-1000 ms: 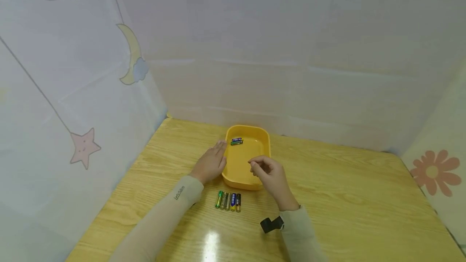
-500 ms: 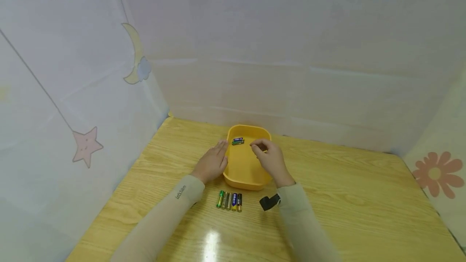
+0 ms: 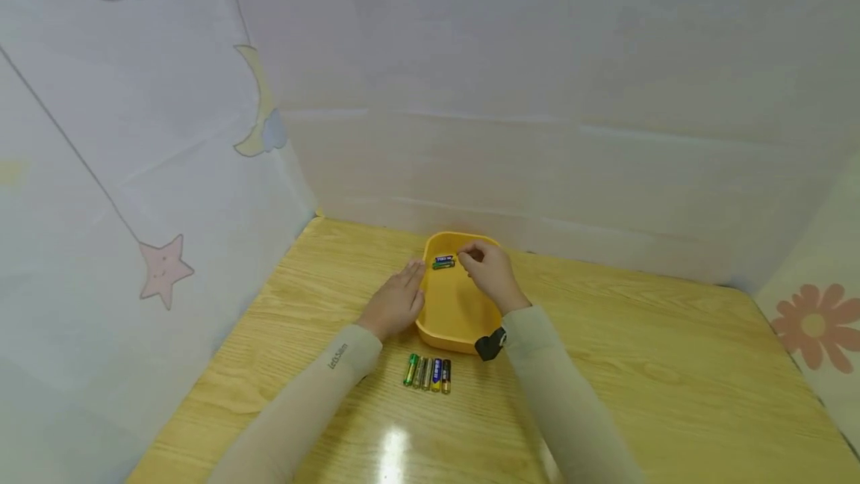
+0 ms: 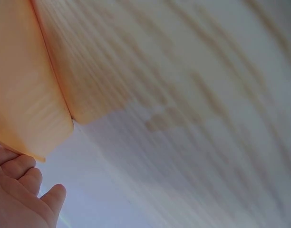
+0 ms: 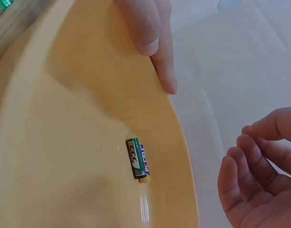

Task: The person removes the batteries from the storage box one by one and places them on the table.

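Observation:
My left hand [image 3: 393,301] lies along the left side of a yellow tray [image 3: 455,312], its straight fingers at the rim. The left wrist view shows those fingers [image 4: 19,166] right by the tray's edge. Inside the tray, near its far left, two batteries lie side by side, a green one [image 3: 443,265] and a blue one [image 3: 443,258]. Over the tray's far right part, my right hand [image 3: 490,271] has loosely bent fingers, fingertips just right of these batteries. In the right wrist view the right hand [image 5: 264,175] shows nothing between thumb and fingers.
Several batteries [image 3: 427,374] lie in a row on the wooden table [image 3: 638,364], just in front of the tray. A pale cloth wall [image 3: 537,133] stands behind the table, with more cloth at both sides. A black strap [image 3: 490,344] hangs from the right wrist.
My right hand has moved away from me over the tray, from its near right part toward the two batteries. The left hand stays at the tray's side, and the batteries keep their places.

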A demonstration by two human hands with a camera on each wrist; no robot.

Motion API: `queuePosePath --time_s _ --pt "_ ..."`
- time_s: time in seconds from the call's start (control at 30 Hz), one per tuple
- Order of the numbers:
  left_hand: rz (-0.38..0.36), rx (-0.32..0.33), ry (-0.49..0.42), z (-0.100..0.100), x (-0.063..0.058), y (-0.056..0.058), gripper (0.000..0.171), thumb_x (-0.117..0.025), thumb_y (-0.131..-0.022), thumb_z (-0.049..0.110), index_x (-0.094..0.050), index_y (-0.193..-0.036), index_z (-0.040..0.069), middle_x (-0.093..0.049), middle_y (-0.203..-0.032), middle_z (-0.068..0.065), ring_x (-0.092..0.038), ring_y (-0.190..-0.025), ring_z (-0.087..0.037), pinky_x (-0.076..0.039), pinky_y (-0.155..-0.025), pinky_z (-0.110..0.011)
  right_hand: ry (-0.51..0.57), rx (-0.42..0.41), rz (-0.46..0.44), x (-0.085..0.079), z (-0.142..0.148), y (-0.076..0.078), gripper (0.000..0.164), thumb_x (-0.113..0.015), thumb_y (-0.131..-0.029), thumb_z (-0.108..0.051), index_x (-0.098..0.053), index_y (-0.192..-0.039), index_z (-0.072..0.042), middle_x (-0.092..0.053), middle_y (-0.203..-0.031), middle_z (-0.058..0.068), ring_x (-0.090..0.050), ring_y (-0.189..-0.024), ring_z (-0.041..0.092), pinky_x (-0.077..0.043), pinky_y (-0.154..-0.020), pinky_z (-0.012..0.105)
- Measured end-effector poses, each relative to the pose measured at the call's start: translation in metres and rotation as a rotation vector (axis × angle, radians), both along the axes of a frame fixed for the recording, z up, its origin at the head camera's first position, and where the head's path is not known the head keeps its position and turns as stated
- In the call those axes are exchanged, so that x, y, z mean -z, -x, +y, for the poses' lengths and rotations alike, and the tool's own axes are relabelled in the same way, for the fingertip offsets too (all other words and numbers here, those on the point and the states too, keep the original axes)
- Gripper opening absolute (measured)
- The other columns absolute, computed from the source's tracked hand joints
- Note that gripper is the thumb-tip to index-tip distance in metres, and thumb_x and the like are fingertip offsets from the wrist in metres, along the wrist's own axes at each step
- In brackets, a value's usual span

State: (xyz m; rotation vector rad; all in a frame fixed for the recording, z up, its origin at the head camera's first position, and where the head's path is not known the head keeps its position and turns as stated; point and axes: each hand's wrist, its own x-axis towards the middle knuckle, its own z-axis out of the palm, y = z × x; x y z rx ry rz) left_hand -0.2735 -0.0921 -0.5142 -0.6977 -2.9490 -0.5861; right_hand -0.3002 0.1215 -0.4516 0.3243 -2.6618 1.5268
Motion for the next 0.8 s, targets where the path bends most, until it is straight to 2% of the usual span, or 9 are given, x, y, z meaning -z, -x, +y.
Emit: queuePosePath --time_s 0.23,0.4,0.63,0.8 --pt "0.028 0.013 -0.001 0.003 0.003 0.003 0.057 -0.034 -0.11 0.027 -0.022 -0.16 0.001 -0.026 -0.165 -0.015 -0.02 -0.154 -0.026 -0.022 -0.124 -0.046 -0.004 0.055 0.01 0.004 -0.002 0.013 0.019 -0.06 -0.101 -0.016 -0.071 -0.109 -0.002 -0.066 -0.1 0.012 -0.062 -0.082 0.025 -0.058 -0.072 0.034" --pt "0.023 0.013 0.005 0.003 0.007 -0.001 0.057 -0.033 -0.11 0.026 -0.022 -0.16 0.001 -0.026 -0.165 -0.016 -0.02 -0.154 -0.027 -0.024 -0.124 -0.047 -0.022 0.065 0.008 0.013 -0.004 0.019 0.017 -0.061 -0.099 -0.014 -0.071 -0.106 -0.002 -0.066 -0.099 0.012 -0.062 -0.084 0.024 -0.057 -0.071 0.033" --pt "0.03 0.01 -0.002 0.0 0.007 -0.005 0.057 -0.037 -0.11 0.025 -0.023 -0.16 0.001 -0.026 -0.165 -0.015 -0.022 -0.153 -0.027 -0.024 -0.123 -0.047 -0.045 0.059 0.028 0.023 -0.009 0.025 0.016 -0.061 -0.099 -0.012 -0.071 -0.102 0.0 -0.069 -0.1 0.015 -0.063 -0.092 0.03 -0.056 -0.081 0.044" --pt "0.033 0.016 0.008 -0.002 0.004 -0.003 0.057 -0.037 -0.11 0.024 -0.023 -0.16 0.0 -0.026 -0.165 -0.015 -0.022 -0.153 -0.028 -0.025 -0.123 -0.048 -0.072 0.059 0.027 0.025 -0.011 0.03 0.019 -0.061 -0.098 -0.011 -0.072 -0.105 0.003 -0.071 -0.101 0.015 -0.065 -0.094 0.031 -0.056 -0.082 0.046"
